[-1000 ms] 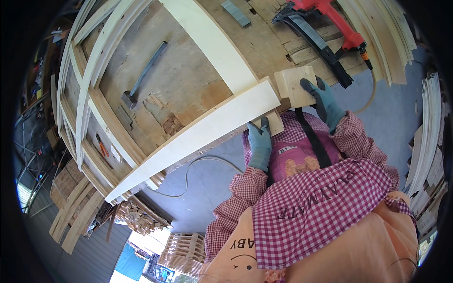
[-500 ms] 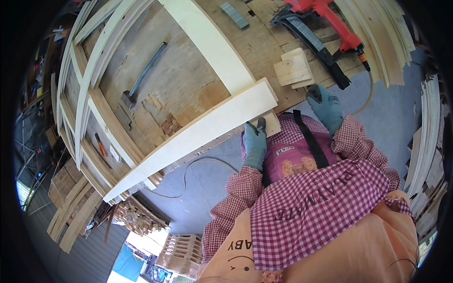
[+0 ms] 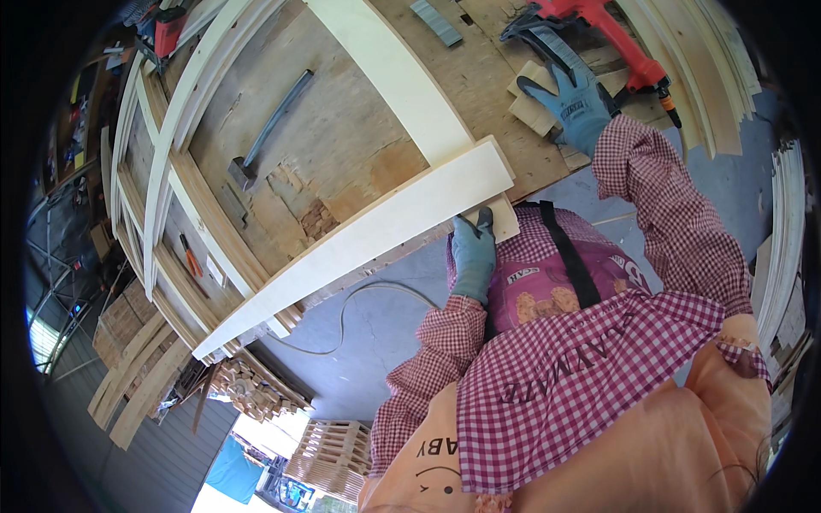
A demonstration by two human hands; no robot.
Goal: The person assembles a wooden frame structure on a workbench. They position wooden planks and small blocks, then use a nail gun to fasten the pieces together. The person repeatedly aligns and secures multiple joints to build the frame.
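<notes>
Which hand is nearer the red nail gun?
The right hand lies on wood pieces just beside the red nail gun. The left hand is far below, at the pale board end.

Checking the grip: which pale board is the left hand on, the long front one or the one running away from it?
The long front board: the left hand pinches its right end. The other board lies untouched.

Plywood bench — hammer, nailer

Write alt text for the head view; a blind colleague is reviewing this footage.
A person in blue gloves and a checked shirt works at a plywood workbench: the left hand grips the near end of a long pale wooden board, while the right hand rests on small wood blocks beside a red power tool. A hammer lies farther left.
</notes>
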